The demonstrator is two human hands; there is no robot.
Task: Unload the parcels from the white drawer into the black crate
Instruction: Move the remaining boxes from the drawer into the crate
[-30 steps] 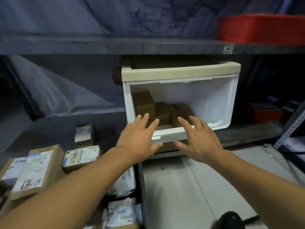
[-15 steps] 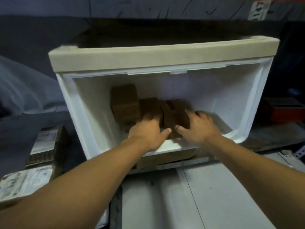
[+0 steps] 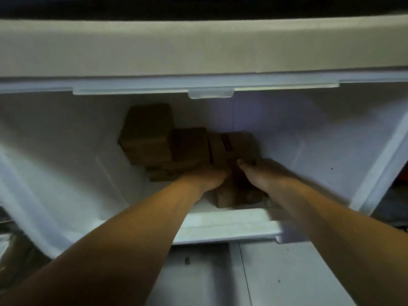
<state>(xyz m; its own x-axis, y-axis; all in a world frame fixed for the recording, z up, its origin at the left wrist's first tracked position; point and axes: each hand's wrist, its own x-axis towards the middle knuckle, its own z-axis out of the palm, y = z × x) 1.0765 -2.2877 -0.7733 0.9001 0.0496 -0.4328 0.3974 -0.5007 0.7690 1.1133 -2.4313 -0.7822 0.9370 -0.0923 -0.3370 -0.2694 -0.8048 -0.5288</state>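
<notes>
Cardboard parcels (image 3: 189,146) crowd both hands (image 3: 207,175) inside the white drawer (image 3: 66,173); grips unclear.

Fingers of both hands (image 3: 234,173) — hidden

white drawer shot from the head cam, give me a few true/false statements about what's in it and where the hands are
1. Both hands are inside the white drawer. True: the left hand and the right hand reach in among the cardboard parcels.
2. The drawer holds only one parcel. False: several brown boxes sit together toward the back.
3. The tallest box stands at the left of the group. True.
4. The right hand is lifting a parcel clear above the drawer rim. False: it is low inside, at the parcel with the dark strip; its grip is hidden.
5. The black crate is in view beside the drawer. False: no crate shows in this view.
</notes>
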